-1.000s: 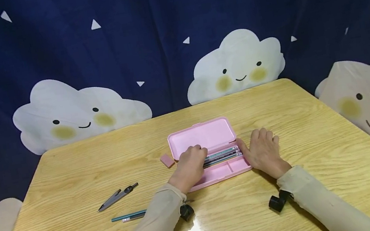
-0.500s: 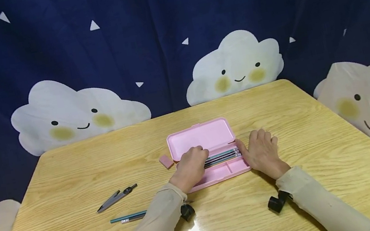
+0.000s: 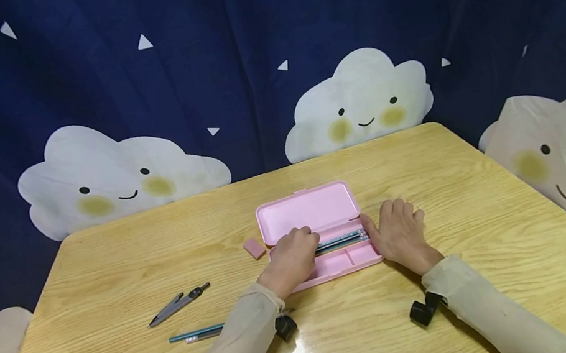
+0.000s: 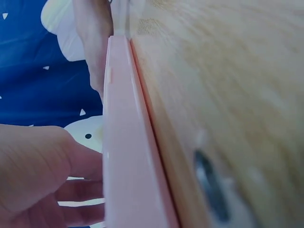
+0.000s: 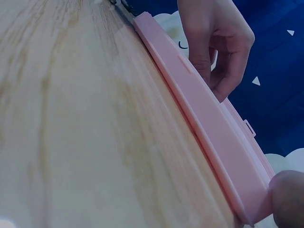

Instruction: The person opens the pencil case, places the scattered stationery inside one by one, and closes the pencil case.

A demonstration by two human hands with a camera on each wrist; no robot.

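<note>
An open pink pencil case (image 3: 327, 267) lies with its lid (image 3: 307, 210) tipped back. Several pencils (image 3: 341, 241) lie in its rear compartment, eraser ends to the right. My left hand (image 3: 290, 258) reaches over the case's left part, fingers curled down onto the pencils. In the right wrist view, the left hand's (image 5: 221, 47) fingertips disappear behind the case's front wall, which hides their grip. My right hand (image 3: 400, 236) rests at the right end of the case, fingers spread and thumb against its edge; the thumb (image 5: 288, 194) shows there in the right wrist view.
A pink eraser (image 3: 254, 248) lies left of the lid. Farther left is a grey compass (image 3: 179, 304). Two pencils (image 3: 197, 333) lie near my left forearm, partly covered by the sleeve. A dark cloud-patterned curtain (image 3: 238, 52) hangs behind the wooden table (image 3: 116, 262).
The pencils in the case have shifted slightly and sit closer together beneath my left hand. My right hand keeps its place at the end of the case.
</note>
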